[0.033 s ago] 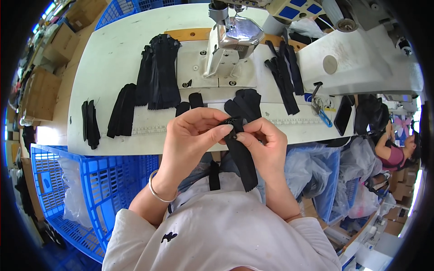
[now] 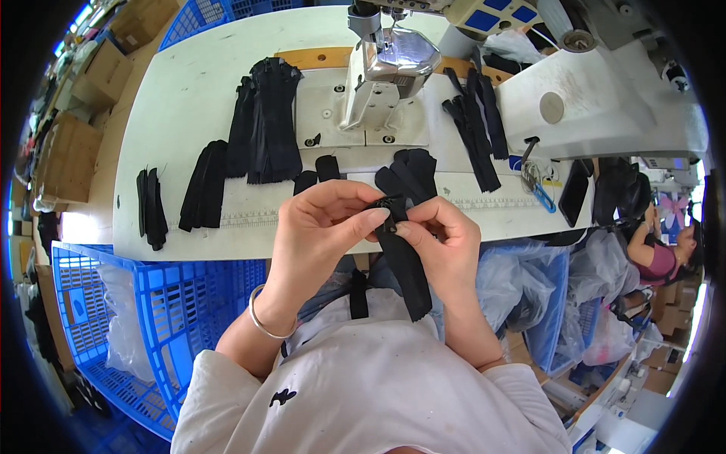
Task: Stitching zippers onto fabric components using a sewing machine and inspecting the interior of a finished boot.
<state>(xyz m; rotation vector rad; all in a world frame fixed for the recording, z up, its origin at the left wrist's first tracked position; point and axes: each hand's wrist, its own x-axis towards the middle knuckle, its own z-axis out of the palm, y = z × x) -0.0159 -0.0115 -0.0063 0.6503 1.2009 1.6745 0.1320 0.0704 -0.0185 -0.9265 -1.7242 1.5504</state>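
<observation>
My left hand [image 2: 321, 234] pinches the upper end of a black zipper [image 2: 405, 274] between thumb and fingers. My right hand [image 2: 445, 240] grips the same end from the other side, its thumb close to the left thumb. The rest of the zipper hangs down over my lap, its lower end loose. The fingers partly hide the gathered top, where small dark metallic-looking parts show. Just beyond my hands, folded black strips [image 2: 412, 172] lie on the table, with shorter black pieces [image 2: 327, 168] to their left.
A sewing machine [image 2: 386, 76] stands at the table's far middle. Black zipper bundles [image 2: 274, 125] lie left, more zippers [image 2: 475, 129] right. Blue-handled snips [image 2: 543, 198] and a phone [image 2: 576, 193] sit near the right edge. Blue crates [image 2: 155, 318] flank me; a person [image 2: 658, 257] is far right.
</observation>
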